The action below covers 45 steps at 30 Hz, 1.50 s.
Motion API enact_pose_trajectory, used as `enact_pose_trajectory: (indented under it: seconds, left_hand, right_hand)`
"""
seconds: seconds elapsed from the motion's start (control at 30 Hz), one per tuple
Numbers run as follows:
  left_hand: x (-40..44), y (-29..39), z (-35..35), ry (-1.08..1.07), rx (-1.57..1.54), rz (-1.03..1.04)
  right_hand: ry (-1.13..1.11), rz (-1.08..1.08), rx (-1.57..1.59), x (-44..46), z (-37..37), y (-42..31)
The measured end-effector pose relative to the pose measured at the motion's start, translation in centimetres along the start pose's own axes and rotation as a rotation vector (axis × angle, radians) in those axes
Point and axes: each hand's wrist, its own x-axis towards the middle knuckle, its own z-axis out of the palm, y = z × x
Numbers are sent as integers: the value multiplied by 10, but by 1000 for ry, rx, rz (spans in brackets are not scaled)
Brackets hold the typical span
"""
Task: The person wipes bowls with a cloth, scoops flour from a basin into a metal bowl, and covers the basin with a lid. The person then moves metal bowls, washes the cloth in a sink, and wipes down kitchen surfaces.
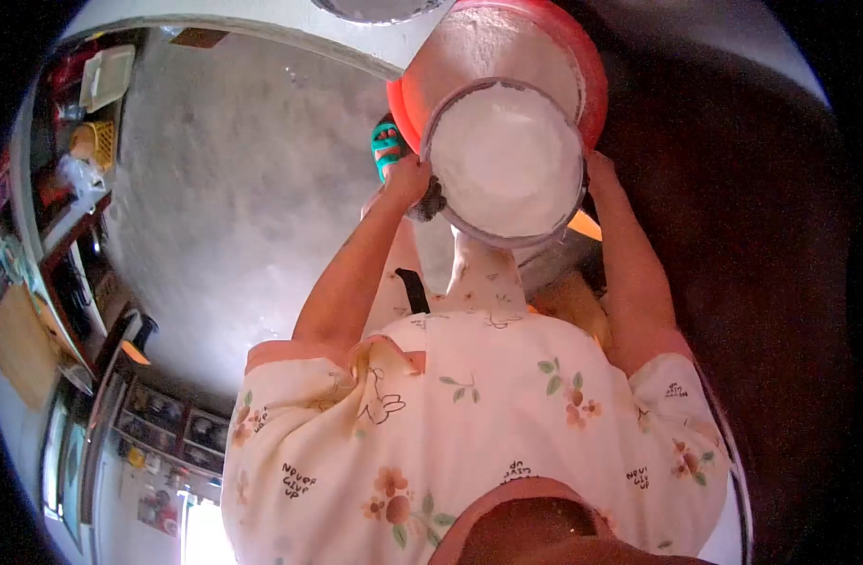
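Observation:
Between my hands is a round, grey-rimmed sieve or pan [505, 160] full of white powder. My left hand [410, 179] is closed on its left edge, next to a dark lump whose nature I cannot make out. On the opposite edge, my right hand [598, 171] grips the rim, its fingers partly hidden. The round vessel overlaps the near part of a large red basin [594, 66], which also contains white powder [493, 42].
A foot in a green sandal [385, 149] is beside the basin on the grey floor [234, 169]. Part of another round container [380, 8] shows at the top edge. Shelves with a yellow basket [103, 145] and a pale tray [106, 78] stand at the far left.

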Motion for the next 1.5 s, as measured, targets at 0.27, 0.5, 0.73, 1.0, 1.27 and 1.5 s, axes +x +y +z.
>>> enact_pose_trajectory:
  seconds: [0.27,0.5,0.73,1.0,1.27,1.5]
  left_hand:
    - [-70,-51,75,-41,-50,-131]
    - [-60,-74,109,-79,-117,-136]
    - [-18,-83,101,-177,58,88]
    - [-25,-19,32,-404,427,193]
    - [-29,-42,69,-369,-434,-433]
    - [-11,-68,89,-369,-550,-420]
  right_hand:
    - [-71,-267,-625,75,-50,103]
    - [-111,-360,-961,86,-44,84]
    - [-181,-353,-981,126,-49,56]
    - [-257,-293,-1149,59,-18,-11]
    - [-271,-89,-1004,66,-14,-13]
    - [-226,-140,-1027,61,-3,-21]
